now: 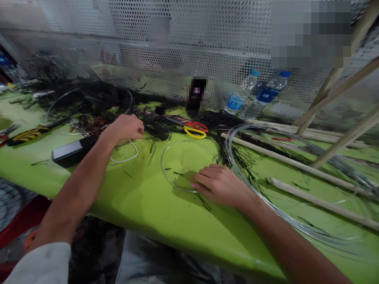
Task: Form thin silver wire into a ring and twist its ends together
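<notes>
Your right hand (217, 184) is at the wire ring's (162, 159) near edge, fingers bent; can't tell if pinching. Left hand (126, 128) curled near the white cable (126, 161), grip unclear. Ring's on the green table (130, 197), scissors (195, 137) beyond, wire coil (229, 146) right.

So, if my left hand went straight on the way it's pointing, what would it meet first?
Most likely the loose dark strands just beyond your left hand, on the green table. Its height is hard to judge from this one view, so it might pass over them.
</notes>
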`<action>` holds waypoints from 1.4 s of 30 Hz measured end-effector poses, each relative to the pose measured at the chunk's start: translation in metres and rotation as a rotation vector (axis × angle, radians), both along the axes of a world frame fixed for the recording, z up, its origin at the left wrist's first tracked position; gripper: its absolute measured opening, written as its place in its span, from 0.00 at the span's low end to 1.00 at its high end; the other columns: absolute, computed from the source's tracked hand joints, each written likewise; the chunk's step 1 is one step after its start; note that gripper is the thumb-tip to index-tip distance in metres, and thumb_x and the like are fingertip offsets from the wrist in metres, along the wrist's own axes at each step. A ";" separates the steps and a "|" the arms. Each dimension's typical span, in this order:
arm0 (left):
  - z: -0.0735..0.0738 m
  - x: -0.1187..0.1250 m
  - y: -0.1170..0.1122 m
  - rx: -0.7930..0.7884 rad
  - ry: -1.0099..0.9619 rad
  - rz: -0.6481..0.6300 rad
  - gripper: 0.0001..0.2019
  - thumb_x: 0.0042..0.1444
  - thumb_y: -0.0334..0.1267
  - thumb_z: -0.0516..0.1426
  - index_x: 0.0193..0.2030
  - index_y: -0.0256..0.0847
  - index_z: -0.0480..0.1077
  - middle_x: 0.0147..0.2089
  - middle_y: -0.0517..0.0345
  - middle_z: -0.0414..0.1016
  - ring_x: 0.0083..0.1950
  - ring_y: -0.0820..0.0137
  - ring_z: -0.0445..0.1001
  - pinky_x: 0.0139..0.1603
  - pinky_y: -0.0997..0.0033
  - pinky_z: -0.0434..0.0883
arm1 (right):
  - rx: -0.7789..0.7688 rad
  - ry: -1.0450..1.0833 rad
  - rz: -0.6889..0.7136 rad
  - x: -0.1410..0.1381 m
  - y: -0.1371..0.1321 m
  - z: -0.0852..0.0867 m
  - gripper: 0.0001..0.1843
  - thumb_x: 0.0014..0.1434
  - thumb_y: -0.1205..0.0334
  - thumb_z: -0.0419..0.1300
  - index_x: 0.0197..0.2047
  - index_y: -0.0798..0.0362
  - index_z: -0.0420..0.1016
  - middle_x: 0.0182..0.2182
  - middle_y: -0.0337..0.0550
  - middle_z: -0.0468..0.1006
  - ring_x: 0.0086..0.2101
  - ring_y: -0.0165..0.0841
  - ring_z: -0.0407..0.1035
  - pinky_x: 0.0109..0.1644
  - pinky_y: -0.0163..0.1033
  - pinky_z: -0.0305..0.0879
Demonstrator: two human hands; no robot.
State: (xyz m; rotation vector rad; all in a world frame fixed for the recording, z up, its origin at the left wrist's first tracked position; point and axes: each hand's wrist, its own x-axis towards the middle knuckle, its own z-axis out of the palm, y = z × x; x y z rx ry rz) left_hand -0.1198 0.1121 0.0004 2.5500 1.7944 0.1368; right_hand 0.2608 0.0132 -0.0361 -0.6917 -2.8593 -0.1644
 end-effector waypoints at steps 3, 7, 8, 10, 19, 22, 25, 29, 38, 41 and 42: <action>0.019 -0.001 -0.018 0.037 -0.160 -0.084 0.05 0.54 0.37 0.63 0.33 0.44 0.82 0.40 0.59 0.85 0.42 0.65 0.78 0.48 0.68 0.68 | -0.055 0.062 -0.010 -0.002 0.003 -0.001 0.18 0.74 0.56 0.55 0.35 0.53 0.78 0.28 0.43 0.79 0.29 0.33 0.70 0.39 0.42 0.57; 0.032 0.024 -0.042 0.410 -0.845 -0.174 0.02 0.53 0.39 0.69 0.32 0.47 0.82 0.32 0.64 0.83 0.34 0.70 0.76 0.41 0.69 0.72 | -0.128 0.214 -0.079 -0.003 0.008 0.000 0.14 0.72 0.56 0.56 0.41 0.53 0.80 0.31 0.46 0.81 0.32 0.36 0.73 0.39 0.42 0.60; 0.034 0.035 -0.048 0.484 -0.936 -0.182 0.02 0.54 0.38 0.69 0.32 0.47 0.82 0.31 0.66 0.83 0.33 0.72 0.76 0.40 0.70 0.72 | -0.140 0.257 -0.103 -0.003 0.008 0.002 0.14 0.73 0.56 0.55 0.43 0.53 0.80 0.34 0.47 0.83 0.34 0.37 0.74 0.40 0.42 0.62; 0.038 0.057 -0.059 0.603 -1.080 -0.206 0.01 0.57 0.37 0.69 0.36 0.45 0.82 0.35 0.66 0.84 0.34 0.73 0.78 0.38 0.70 0.73 | -0.181 0.361 -0.151 -0.004 0.007 0.005 0.14 0.73 0.57 0.54 0.49 0.53 0.78 0.41 0.50 0.84 0.40 0.39 0.77 0.45 0.42 0.68; 0.075 0.115 -0.081 0.517 -1.784 -0.535 0.03 0.63 0.31 0.63 0.38 0.41 0.79 0.33 0.65 0.82 0.28 0.78 0.79 0.26 0.79 0.72 | -0.466 0.540 -0.218 0.003 0.013 0.002 0.30 0.71 0.56 0.58 0.73 0.46 0.61 0.53 0.50 0.82 0.50 0.40 0.77 0.50 0.47 0.76; 0.073 0.128 -0.079 0.309 -1.985 -0.375 0.08 0.65 0.29 0.59 0.34 0.41 0.76 0.32 0.67 0.81 0.30 0.81 0.80 0.28 0.84 0.72 | -0.527 0.581 -0.210 0.004 0.015 -0.003 0.35 0.72 0.52 0.56 0.77 0.46 0.51 0.55 0.51 0.80 0.50 0.38 0.77 0.50 0.46 0.77; 0.054 0.147 -0.083 0.006 -2.045 -0.190 0.06 0.64 0.31 0.60 0.35 0.40 0.75 0.34 0.64 0.81 0.32 0.81 0.80 0.30 0.86 0.74 | -0.535 0.741 -0.149 0.002 0.010 -0.002 0.40 0.72 0.50 0.57 0.79 0.44 0.43 0.59 0.52 0.77 0.50 0.37 0.76 0.52 0.47 0.76; 0.014 0.172 -0.092 -0.194 -1.843 -0.095 0.06 0.65 0.42 0.60 0.42 0.43 0.72 0.42 0.61 0.82 0.42 0.76 0.83 0.41 0.81 0.78 | -0.509 0.987 -0.121 -0.002 -0.006 0.009 0.32 0.71 0.49 0.59 0.74 0.42 0.57 0.52 0.48 0.81 0.44 0.37 0.77 0.52 0.49 0.75; -0.022 0.163 -0.094 -0.469 -1.183 -0.304 0.13 0.57 0.46 0.67 0.39 0.38 0.77 0.35 0.54 0.82 0.30 0.70 0.78 0.31 0.71 0.69 | -0.658 1.473 -0.319 0.007 -0.005 0.029 0.09 0.71 0.53 0.59 0.46 0.44 0.79 0.38 0.42 0.82 0.32 0.33 0.74 0.30 0.38 0.69; -0.024 0.153 -0.103 -0.357 -0.673 -0.430 0.10 0.59 0.43 0.66 0.33 0.40 0.77 0.29 0.59 0.79 0.29 0.71 0.74 0.32 0.70 0.62 | -0.776 1.505 -0.387 0.017 0.005 0.034 0.08 0.70 0.57 0.59 0.44 0.44 0.81 0.41 0.43 0.82 0.33 0.33 0.73 0.27 0.37 0.67; -0.025 0.152 -0.107 -0.282 -0.466 -0.479 0.09 0.61 0.44 0.64 0.36 0.41 0.77 0.31 0.59 0.80 0.31 0.69 0.75 0.34 0.69 0.62 | -0.807 1.491 -0.412 0.019 0.007 0.035 0.07 0.69 0.58 0.60 0.43 0.44 0.81 0.41 0.43 0.82 0.33 0.33 0.74 0.27 0.37 0.67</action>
